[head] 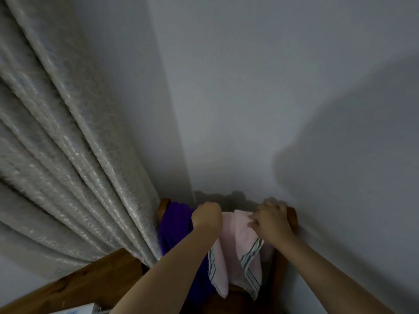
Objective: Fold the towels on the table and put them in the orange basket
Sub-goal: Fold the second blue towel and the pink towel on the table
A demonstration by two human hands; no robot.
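Low in the centre of the frame, the pink towel (235,250) is hanging over the top rail of a wooden chair back (292,215), its 2 striped ends drooping down toward the bottom edge. The right hand (271,219) is pinching the towel's upper fold near the rail, fingers curled into the cloth, so it is grasping the pink towel. The left hand (207,215) is sitting clenched at the towel's left upper edge; whether it is actually gripping pink cloth I cannot tell, since the fist is covering the spot. Just left of it, a purple towel (174,225) is draping over the same rail, touching the pink one's side and partly hidden behind the left forearm.

Room is tight here. The curtain (68,143) is crowding in from the left, its folds brushing the purple towel and the chair's left post. The wall (272,87) is rising directly behind the rail and closing in on the right, leaving open space only toward the camera.

At lower left, a wooden tabletop (90,284) is running off the frame, with a pale object at the very bottom edge cut off and too blurred to name. The chair's lower part is lost in shadow.
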